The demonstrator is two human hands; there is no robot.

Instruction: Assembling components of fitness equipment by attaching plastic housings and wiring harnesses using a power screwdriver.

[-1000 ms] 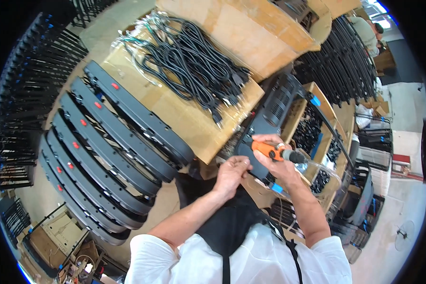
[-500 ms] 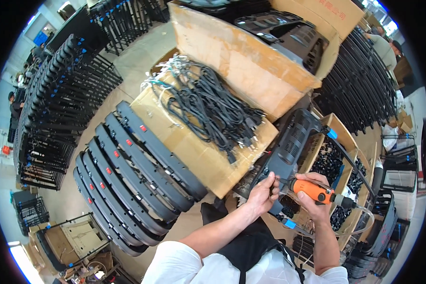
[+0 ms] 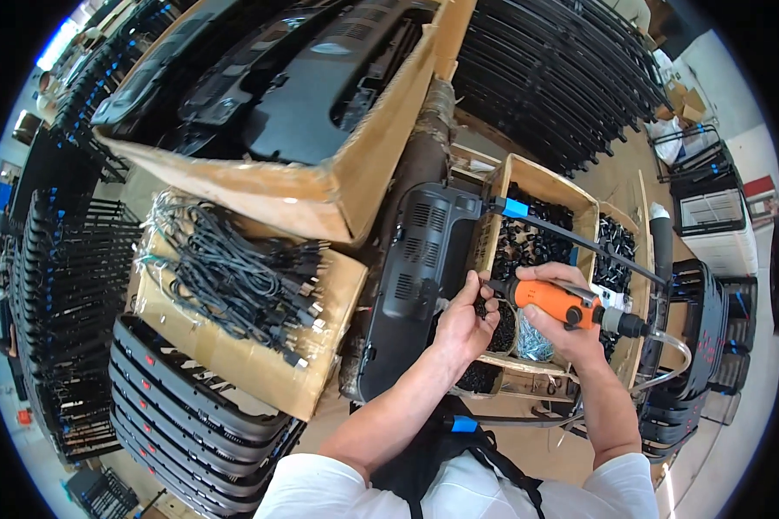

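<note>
In my right hand (image 3: 571,333) is an orange pneumatic screwdriver (image 3: 550,297), held level with its bit pointing left and an air hose at its rear end. My left hand (image 3: 466,324) is closed in a pinch at the bit's tip; whatever small thing it holds is hidden by the fingers. Left of and below the hands lies a long black plastic housing (image 3: 415,259) with vent slots. A black metal frame bar (image 3: 580,246) with a blue wrap at its end crosses over the wooden parts bin (image 3: 504,186) beside my hands.
Black power cords (image 3: 234,268) lie heaped on a cardboard box (image 3: 333,363) at left. A large carton (image 3: 346,195) of black covers stands behind it. Curved black housings (image 3: 190,424) with red switches are stacked at lower left. Black frames (image 3: 563,78) stand in rows at the back.
My view has shifted, so the carton and cords appear further left and the bins show more fully. Both hands and the screwdriver have moved from over the housing to its right edge, beside the bins.
</note>
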